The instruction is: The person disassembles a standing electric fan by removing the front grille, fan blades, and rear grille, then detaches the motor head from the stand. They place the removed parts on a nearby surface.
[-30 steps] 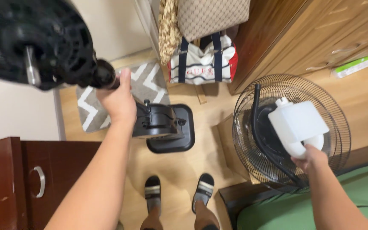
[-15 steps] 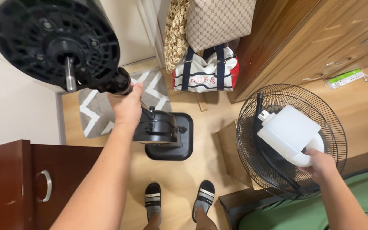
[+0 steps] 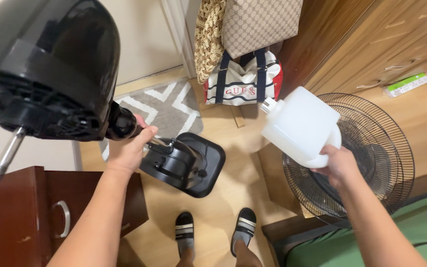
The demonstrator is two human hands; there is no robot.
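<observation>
My left hand (image 3: 128, 147) grips the neck of a black fan, just below its motor head (image 3: 45, 69), which fills the upper left with a bare metal shaft (image 3: 6, 155) sticking out. The fan's black base (image 3: 186, 162) stands on the wooden floor below that hand. My right hand (image 3: 339, 163) holds a white plastic jug-like container (image 3: 300, 126) by its lower end, lifted above a black wire fan grille (image 3: 371, 163) that lies at the right.
A dark red cabinet (image 3: 21, 222) with a metal handle stands at lower left. Bags (image 3: 245, 76) hang and lean by a wooden dresser (image 3: 371, 39). A grey zigzag rug (image 3: 169, 106) lies ahead. My sandalled feet (image 3: 213, 232) are below. Green surface (image 3: 371, 242) at lower right.
The fan's motor head has tilted and swung closer to the camera. My right hand has lifted the white container up and to the left, off the wire grille.
</observation>
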